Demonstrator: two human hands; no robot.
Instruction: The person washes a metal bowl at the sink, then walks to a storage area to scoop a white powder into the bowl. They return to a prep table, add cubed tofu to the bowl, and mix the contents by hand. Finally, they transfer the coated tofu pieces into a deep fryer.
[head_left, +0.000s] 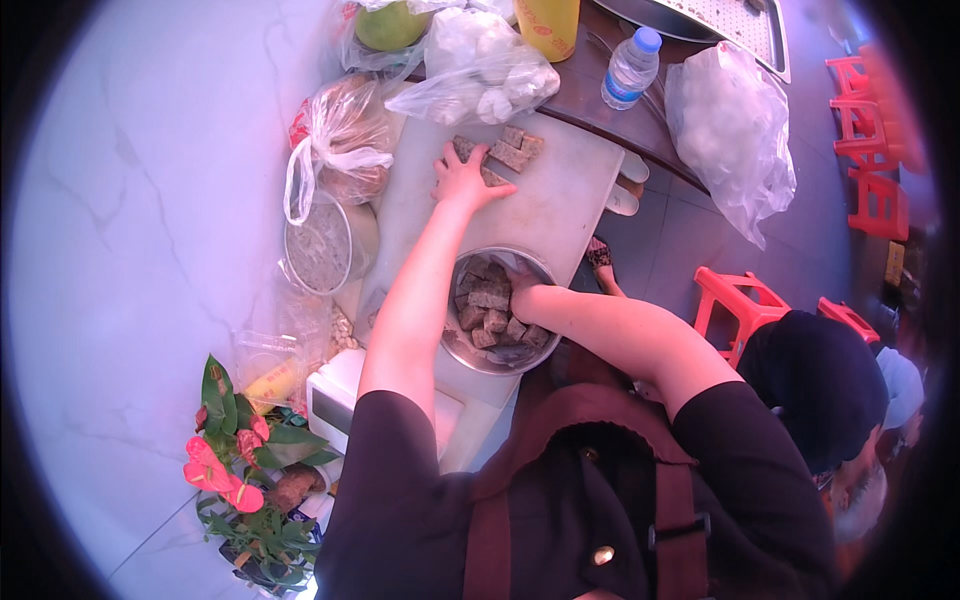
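My left hand reaches to the far part of a white cutting board, fingers spread over greyish-brown speckled blocks. More of these blocks lie just past its fingertips, in a small cluster. Closer to me, a round metal bowl holds several chunks of the same kind. My right hand dips inside the bowl's right side, against the chunks and the wall. Its fingers are mostly hidden, so its grip does not show.
Left of the board are a knotted plastic bag, a clear tub and a white boxy device. Beyond it stand a water bottle and white plastic bags. Red stools and a dark-capped person are to the right.
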